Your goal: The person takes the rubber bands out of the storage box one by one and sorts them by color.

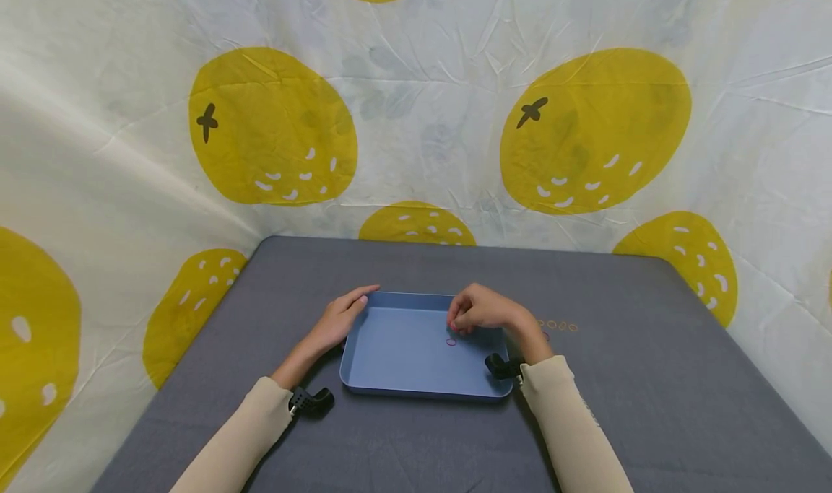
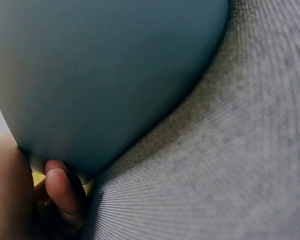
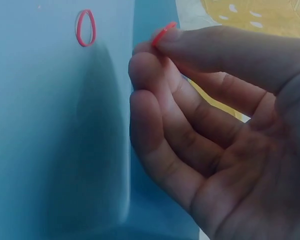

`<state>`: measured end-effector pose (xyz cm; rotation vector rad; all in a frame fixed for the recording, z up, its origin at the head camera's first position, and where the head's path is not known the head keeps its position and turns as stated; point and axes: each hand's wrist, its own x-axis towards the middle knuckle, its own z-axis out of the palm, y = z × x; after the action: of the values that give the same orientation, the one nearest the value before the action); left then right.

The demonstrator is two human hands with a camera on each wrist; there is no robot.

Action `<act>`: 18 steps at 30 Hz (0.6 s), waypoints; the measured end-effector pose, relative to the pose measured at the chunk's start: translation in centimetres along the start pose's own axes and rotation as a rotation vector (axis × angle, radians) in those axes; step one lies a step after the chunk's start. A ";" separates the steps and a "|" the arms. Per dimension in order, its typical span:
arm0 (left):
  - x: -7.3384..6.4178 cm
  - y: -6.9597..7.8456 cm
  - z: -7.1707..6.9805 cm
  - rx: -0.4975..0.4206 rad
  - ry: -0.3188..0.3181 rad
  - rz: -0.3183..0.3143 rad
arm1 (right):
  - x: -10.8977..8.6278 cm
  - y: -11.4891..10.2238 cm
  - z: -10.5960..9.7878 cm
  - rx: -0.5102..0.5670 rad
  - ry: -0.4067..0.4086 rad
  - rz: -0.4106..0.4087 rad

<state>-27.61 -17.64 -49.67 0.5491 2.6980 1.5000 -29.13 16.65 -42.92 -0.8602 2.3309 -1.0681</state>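
Observation:
A shallow blue tray [image 1: 403, 348] lies on the grey table. My left hand [image 1: 336, 321] holds its left side, thumb near the rim; in the left wrist view, curled fingers [image 2: 62, 190] show by the tray's outer wall. Over the tray's right half, my right hand [image 1: 487, 309] pinches a small red rubber band [image 3: 164, 33] between thumb and index finger. A second rubber band [image 3: 86, 28], pinkish red, lies flat on the tray floor just below that hand.
Right of the tray, several orange rubber bands [image 1: 562, 326] form a row on the grey tabletop [image 1: 624, 377]. A reddish band [image 1: 546, 336] sits beside them, partly hidden by the right wrist. A lemon-print cloth [image 1: 429, 139] hangs behind the table.

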 end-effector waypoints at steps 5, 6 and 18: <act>0.0 0.0 0.0 0.004 0.004 0.006 | 0.0 -0.2 -0.1 -0.004 0.015 -0.021; 0.0 -0.1 0.0 0.004 0.005 0.006 | -0.1 -0.3 -0.1 -0.001 0.019 -0.019; 0.0 0.1 0.0 0.002 -0.001 -0.004 | -0.2 -0.9 -0.3 0.021 0.046 -0.002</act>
<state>-27.57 -17.58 -49.53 0.5438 2.6982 1.4960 -28.85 16.44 -41.99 -0.8385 2.3523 -1.1231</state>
